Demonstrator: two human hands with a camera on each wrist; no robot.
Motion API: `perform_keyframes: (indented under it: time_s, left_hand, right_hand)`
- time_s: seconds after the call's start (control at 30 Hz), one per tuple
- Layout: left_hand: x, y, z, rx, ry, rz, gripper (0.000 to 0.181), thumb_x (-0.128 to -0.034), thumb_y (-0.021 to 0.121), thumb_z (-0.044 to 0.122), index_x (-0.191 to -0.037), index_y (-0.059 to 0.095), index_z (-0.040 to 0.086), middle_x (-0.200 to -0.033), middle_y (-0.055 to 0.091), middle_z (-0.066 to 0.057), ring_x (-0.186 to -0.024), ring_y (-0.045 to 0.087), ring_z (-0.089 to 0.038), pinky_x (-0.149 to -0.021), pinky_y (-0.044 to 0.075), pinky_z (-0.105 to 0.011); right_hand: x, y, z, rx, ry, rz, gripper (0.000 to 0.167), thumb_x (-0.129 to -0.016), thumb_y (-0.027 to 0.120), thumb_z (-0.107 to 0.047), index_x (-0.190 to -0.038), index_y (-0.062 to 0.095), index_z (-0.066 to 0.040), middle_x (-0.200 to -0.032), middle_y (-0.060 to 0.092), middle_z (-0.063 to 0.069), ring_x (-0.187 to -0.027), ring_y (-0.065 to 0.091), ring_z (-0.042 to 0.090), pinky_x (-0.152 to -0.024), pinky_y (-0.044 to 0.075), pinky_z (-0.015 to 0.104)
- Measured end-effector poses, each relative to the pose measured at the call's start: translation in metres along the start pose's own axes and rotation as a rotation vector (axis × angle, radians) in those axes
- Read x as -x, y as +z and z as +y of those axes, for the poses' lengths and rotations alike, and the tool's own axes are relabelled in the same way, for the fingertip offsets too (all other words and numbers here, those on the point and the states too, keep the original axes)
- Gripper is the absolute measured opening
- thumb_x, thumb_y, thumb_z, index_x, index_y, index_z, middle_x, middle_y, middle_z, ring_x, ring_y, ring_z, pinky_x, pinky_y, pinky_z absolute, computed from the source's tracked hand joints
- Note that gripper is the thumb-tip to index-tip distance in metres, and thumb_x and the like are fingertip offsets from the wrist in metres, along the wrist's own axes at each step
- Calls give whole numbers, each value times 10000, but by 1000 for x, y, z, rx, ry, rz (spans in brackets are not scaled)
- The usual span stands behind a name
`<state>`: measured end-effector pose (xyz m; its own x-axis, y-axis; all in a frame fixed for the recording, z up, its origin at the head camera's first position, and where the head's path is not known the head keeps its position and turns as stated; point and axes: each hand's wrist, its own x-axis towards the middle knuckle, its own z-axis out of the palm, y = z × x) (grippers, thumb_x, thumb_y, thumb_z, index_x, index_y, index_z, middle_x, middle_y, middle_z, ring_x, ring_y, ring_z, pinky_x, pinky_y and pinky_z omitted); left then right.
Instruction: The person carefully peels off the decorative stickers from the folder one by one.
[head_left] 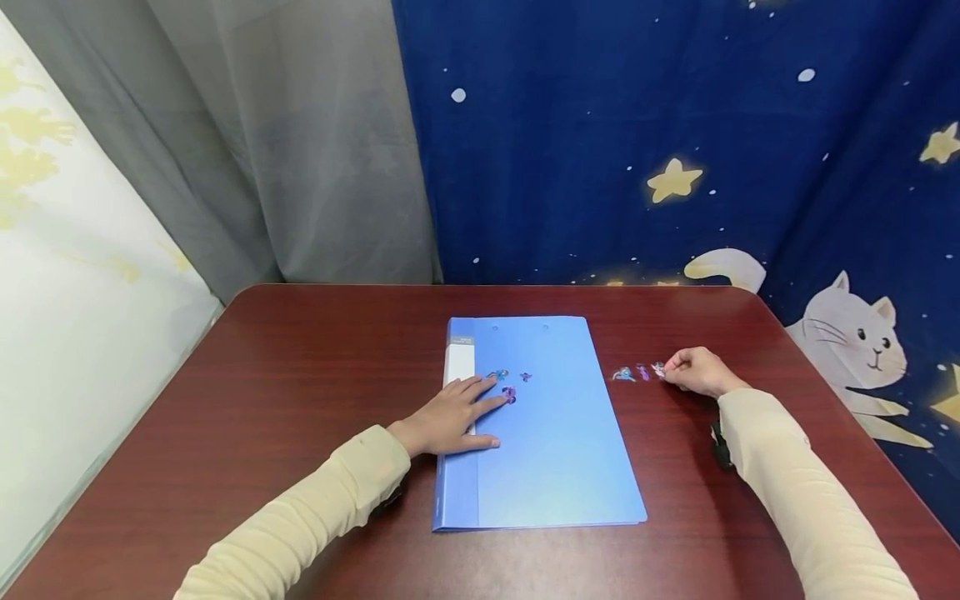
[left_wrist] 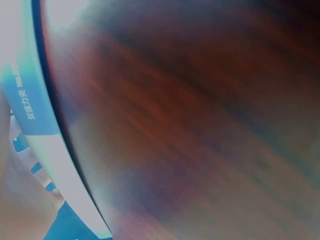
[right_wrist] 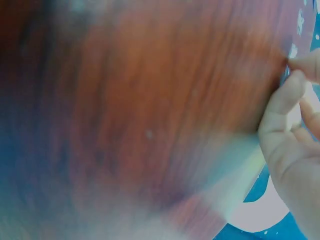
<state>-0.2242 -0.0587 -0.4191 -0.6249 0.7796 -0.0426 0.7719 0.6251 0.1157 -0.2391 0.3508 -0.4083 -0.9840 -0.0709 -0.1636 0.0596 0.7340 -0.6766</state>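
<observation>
A blue folder (head_left: pixel 555 450) lies flat on the table, with several small stickers on its upper left part, one of them purple (head_left: pixel 509 394). My left hand (head_left: pixel 450 419) rests on the folder's left side, fingers spread, fingertips at the stickers. Right of the folder, a blue sticker (head_left: pixel 623 374) and a purple one (head_left: pixel 642 372) lie on the wood. Beside them my right hand (head_left: pixel 699 372) pinches a small pale sticker (head_left: pixel 658 370) at the table surface. The right wrist view shows the thumb and finger of that hand (right_wrist: pixel 295 130) together at the tabletop.
The dark red table (head_left: pixel 322 350) extends around the folder on all sides. Behind it hang a grey curtain (head_left: pixel 337 150) and a blue curtain (head_left: pixel 555 150) with stars and a cat. A pale surface (head_left: pixel 82 217) stands along the left edge.
</observation>
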Motion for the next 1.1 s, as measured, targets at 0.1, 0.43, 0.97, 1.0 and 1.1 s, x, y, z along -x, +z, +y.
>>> perform_keyframes:
  time_s: [0.1,0.43,0.97,1.0,1.1]
  left_hand:
    - [-1,0,0,-3,4,2,669,-844,406,590,-1388,315,213,-1450,202,-78,-1311,182,-259,-1043,154,-423]
    - [-3,-2,-3,3,12,-3,665,-846,413,581,-1390,310,212,-1453,193,-76,-1315,169,-259,-1045,150,-421]
    - [-5,0,-4,-4,8,-16,668,-848,384,598,-1391,307,217,-1454,189,-77,-1312,173,-259,-1040,163,-425]
    - [-5,0,-4,-5,6,-19,668,-848,384,599,-1391,306,217,-1454,190,-76,-1313,172,-257,-1041,162,-425]
    - [-5,-1,-4,-10,4,-22,667,-848,386,598,-1390,309,218,-1452,194,-77,-1310,179,-257,-1040,163,-425]
  right_hand:
    - [-1,0,-2,-83,12,-9,149,-817,578,-66,-854,559,76,-677,563,36,-595,497,125,-551,458,254]
    - [-21,31,-44,-304,-82,-12,180,-848,565,-37,-926,547,124,-723,593,91,-578,525,109,-562,474,236]
    - [-48,109,-125,-191,-195,-124,140,-838,586,-62,-919,639,38,-729,608,78,-631,544,132,-589,465,260]
    - [-48,112,-127,-171,-186,-123,130,-836,591,-68,-909,647,25,-722,608,66,-623,537,128,-584,458,255]
    - [-49,117,-130,-105,-177,-106,111,-835,598,-73,-883,665,1,-704,605,42,-602,520,121,-567,441,244]
